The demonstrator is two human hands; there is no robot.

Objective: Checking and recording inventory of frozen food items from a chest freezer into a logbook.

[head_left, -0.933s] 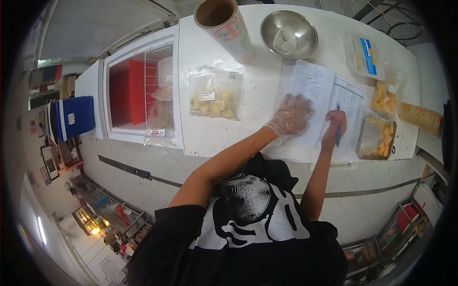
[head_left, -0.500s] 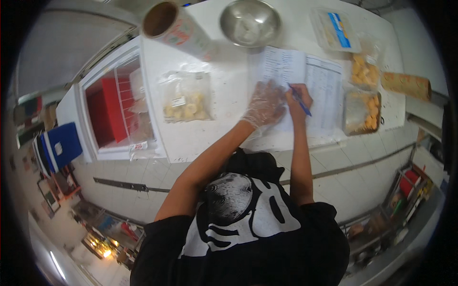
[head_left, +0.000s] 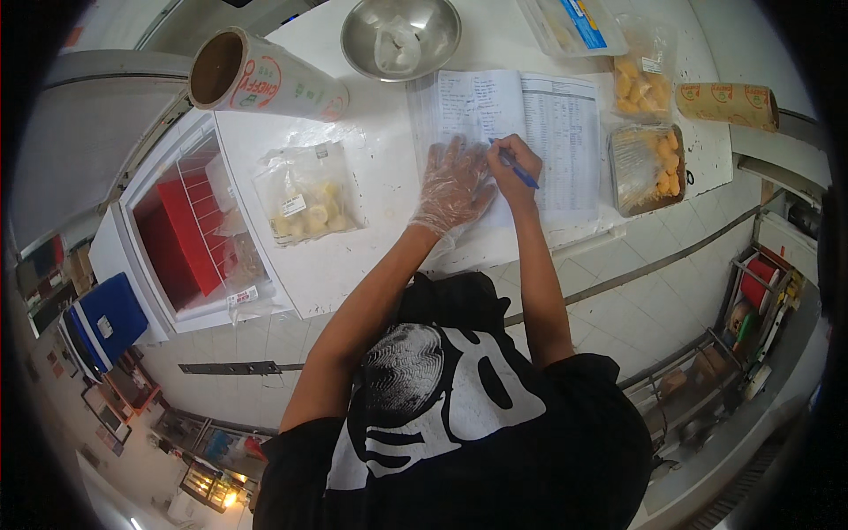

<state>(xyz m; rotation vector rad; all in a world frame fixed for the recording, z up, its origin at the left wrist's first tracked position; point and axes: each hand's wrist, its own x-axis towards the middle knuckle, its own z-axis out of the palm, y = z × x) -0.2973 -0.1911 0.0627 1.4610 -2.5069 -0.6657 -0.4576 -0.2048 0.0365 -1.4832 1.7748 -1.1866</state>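
On white smooth counter (head_left: 353,265): open lined paper logbook (head_left: 521,132) laid flat, centre. Left hand (head_left: 452,184), wrapped in crinkly clear plastic glove, laid flat on left page, fingers spread. Blue pen (head_left: 517,170) pinched in bare right hand (head_left: 510,172), tip on page. Clear bag of yellow chunks (head_left: 305,199) seen left of logbook, shiny round steel bowl (head_left: 402,35) above, foil tray of yellow pieces (head_left: 649,168) just right.
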